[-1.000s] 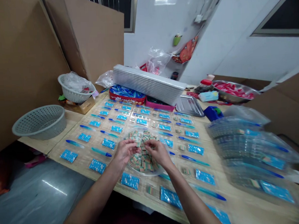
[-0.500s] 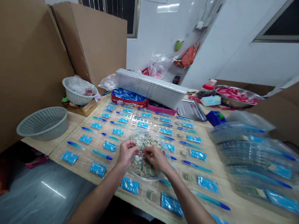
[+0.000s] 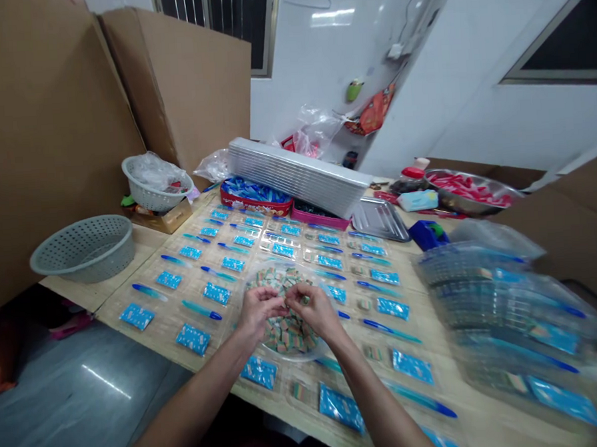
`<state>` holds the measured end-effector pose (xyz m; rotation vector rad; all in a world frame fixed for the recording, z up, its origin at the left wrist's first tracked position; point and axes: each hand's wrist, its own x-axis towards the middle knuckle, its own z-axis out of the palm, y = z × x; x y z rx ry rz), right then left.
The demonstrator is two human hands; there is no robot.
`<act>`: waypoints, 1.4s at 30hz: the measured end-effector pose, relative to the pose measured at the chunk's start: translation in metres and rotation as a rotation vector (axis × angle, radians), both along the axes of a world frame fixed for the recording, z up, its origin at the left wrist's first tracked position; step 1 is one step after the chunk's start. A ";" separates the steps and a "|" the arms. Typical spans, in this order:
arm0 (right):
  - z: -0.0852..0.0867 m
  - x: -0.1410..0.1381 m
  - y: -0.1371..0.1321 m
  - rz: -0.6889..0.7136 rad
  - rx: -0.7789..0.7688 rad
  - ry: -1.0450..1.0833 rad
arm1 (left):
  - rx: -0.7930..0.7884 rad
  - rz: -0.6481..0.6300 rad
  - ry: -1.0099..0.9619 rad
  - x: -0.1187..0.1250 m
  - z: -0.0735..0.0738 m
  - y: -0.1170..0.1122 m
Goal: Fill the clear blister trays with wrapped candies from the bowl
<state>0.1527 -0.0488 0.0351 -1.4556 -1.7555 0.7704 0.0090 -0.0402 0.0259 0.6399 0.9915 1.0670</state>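
Observation:
A clear round bowl (image 3: pixel 305 358) stands on the table, heaped with small striped square pieces (image 3: pixel 287 334) in green and peach tones. Above the heap, my left hand (image 3: pixel 259 310) has its thumb and fingers drawn together, nearly meeting my right hand (image 3: pixel 310 308). That one is closed in a pinch, fingertips pointing down. Whatever lies between the fingertips of either hand is too small or hidden to name. Around the bowl lie clear plastic trays in rows, with blue pens (image 3: pixel 201 309) and blue patterned packets (image 3: pixel 193 339). Some trays also hold a striped piece (image 3: pixel 300 391).
Stacked filled trays (image 3: pixel 509 332) stand at the right. A long stack of clear trays (image 3: pixel 296 177) rests across a red tin (image 3: pixel 257 197) and a pink container at the back. Grey baskets (image 3: pixel 82 248) sit left; a metal bowl (image 3: pixel 469 191) with pink items sits back right.
My fingertips have risen slightly from the heap and come closer together. The whole view has shifted a little; the trays and bowl stay in place.

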 end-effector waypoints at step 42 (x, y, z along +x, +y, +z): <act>0.022 0.010 -0.007 0.424 0.195 -0.539 | 0.059 -0.396 0.192 -0.006 0.000 0.004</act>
